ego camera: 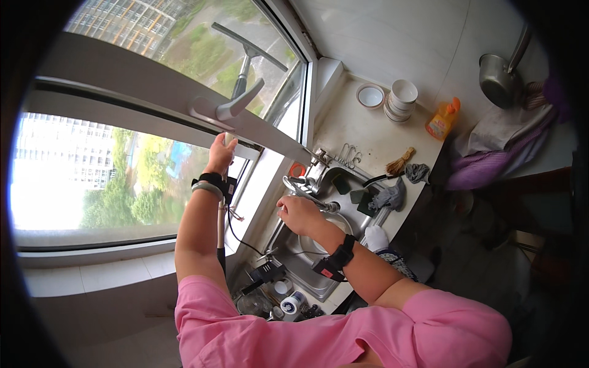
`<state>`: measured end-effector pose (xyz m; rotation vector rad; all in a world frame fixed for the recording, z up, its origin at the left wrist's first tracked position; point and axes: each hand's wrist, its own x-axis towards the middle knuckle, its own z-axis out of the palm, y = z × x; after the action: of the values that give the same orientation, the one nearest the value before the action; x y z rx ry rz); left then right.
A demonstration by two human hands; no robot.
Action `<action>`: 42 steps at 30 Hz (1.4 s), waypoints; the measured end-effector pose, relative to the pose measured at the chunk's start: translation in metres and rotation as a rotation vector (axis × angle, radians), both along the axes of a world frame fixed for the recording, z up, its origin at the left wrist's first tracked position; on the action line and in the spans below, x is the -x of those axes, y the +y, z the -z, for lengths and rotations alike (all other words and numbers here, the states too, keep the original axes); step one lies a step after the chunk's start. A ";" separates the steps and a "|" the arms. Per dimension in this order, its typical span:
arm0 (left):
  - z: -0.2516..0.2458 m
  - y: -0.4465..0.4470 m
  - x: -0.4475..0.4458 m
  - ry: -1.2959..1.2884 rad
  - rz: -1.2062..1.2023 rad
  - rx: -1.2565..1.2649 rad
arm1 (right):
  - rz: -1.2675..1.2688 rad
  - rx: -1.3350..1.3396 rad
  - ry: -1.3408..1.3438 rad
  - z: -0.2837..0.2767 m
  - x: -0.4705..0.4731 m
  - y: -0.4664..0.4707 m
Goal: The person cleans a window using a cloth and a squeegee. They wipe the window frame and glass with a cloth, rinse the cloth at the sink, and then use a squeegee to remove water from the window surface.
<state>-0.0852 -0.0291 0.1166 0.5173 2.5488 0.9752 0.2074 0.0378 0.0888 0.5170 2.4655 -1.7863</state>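
Observation:
My left hand (222,154) is closed around the pale pole (221,230) of a window squeegee. The pole passes behind the frame of a tilted-looking window sash (161,92). Beyond that frame, the squeegee's head (250,46) shows through the glass on the far side. A light grey window handle (239,101) partly covers the squeegee's neck. My right hand (301,215) hovers over or rests by the chrome faucet (313,195), fingers curled; whether it grips anything is hidden. Below it lies the stainless-steel sink (294,262), with a round bowl (343,223) inside.
Stacked bowls (400,103), an orange soap bottle (442,120) and a small straw brush (401,161) stand or lie on the counter. Green scouring pads (359,197) and a grey cloth (389,195) are by the sink. A saucepan (499,80) hangs at right. Jars (292,302) crowd the near corner.

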 end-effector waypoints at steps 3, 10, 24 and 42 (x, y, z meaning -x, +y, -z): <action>0.020 0.015 0.037 0.012 0.039 0.028 | 0.005 -0.012 0.019 -0.003 0.004 0.002; 0.077 0.037 0.079 0.347 0.339 0.103 | 0.009 0.064 0.046 -0.014 0.013 0.011; 0.124 0.105 0.041 0.354 0.157 0.076 | 0.112 0.072 0.109 0.001 0.030 0.033; 0.123 0.112 0.046 0.263 0.208 0.074 | 0.108 0.043 0.140 0.001 0.031 0.032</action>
<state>-0.1307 0.0825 -0.0061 0.9222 2.6759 0.7794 0.1767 0.0701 0.0883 0.5506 2.5277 -1.9756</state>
